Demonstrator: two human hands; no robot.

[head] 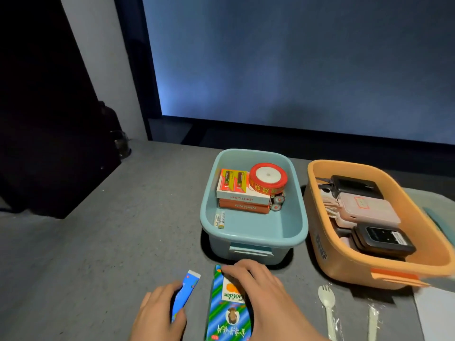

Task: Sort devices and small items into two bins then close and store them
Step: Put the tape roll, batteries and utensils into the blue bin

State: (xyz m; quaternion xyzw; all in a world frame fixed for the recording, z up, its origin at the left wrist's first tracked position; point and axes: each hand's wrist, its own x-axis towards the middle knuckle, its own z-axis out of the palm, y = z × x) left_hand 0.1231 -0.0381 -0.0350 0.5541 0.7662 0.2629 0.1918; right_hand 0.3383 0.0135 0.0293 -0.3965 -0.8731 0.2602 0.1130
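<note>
Near the blue bin (253,242), right hand (261,289) palm-down on green packet (229,313)

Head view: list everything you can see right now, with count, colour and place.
Blue bin: 1, light blue, centre of table, open.
Ribbon spool: 1, red with white core, in blue bin.
Battery pack: 1, red and yellow, on the boxes.
Flat boxes: 2, white and orange, stacked in blue bin.
Small tube: 1, white, blue bin floor.
Orange bin: 1, right of blue bin, open.
Devices: several, black and pink, in orange bin.
Spork: 1, white, on table in front of orange bin.
Green packet: 1, striped, under right hand.
Blue packet: 1, in left hand.
Left hand: holding blue packet.
Right hand: resting on green packet.
</note>
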